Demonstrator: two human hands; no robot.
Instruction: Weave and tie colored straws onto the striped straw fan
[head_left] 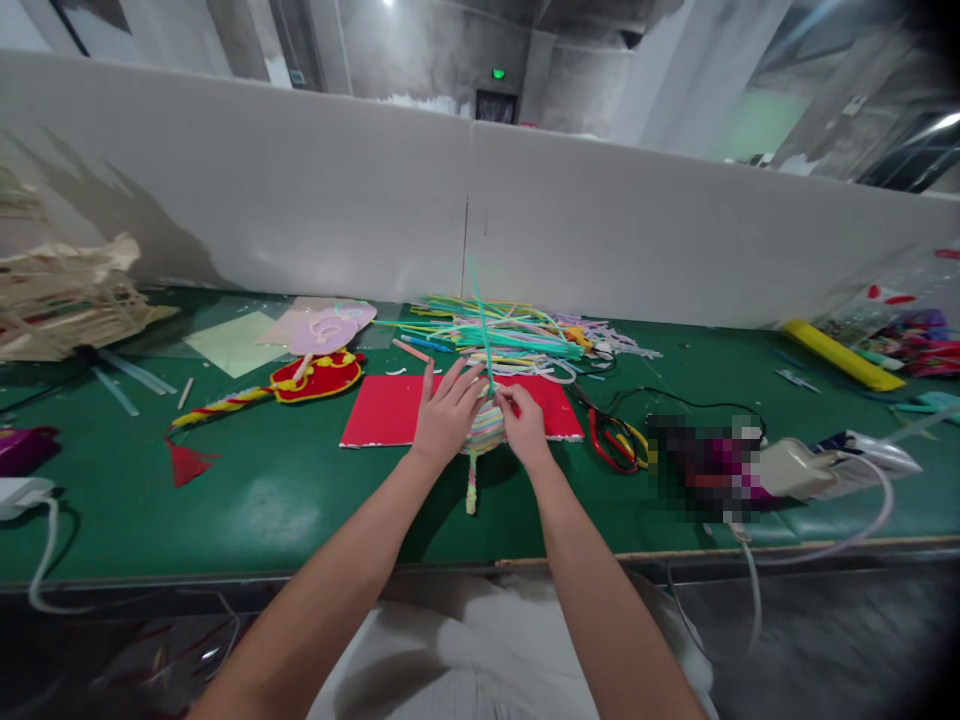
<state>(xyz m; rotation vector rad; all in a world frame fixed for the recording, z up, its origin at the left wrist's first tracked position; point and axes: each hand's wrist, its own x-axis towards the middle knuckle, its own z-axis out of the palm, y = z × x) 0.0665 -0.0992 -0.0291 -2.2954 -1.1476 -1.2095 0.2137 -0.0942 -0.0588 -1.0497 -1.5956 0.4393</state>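
My left hand (445, 410) and my right hand (524, 427) meet over a green table (300, 500), both closed round a small woven piece (484, 430) made of pastel strips. A striped tail of that piece hangs down below my hands. My right fingers pinch a thin teal strip (484, 340) that stands straight up from the woven piece. My left fingers press the piece from the left, some of them stretched out. A red sheet (382, 412) lies flat under and behind my hands.
A heap of coloured strips (510, 335) lies just behind the red sheet. A red-and-yellow ornament with a braided cord (300, 380) is at the left, red-handled scissors (611, 440) at the right. A white partition (465, 210) closes the table's far side. Cables and a white device (810, 465) lie right.
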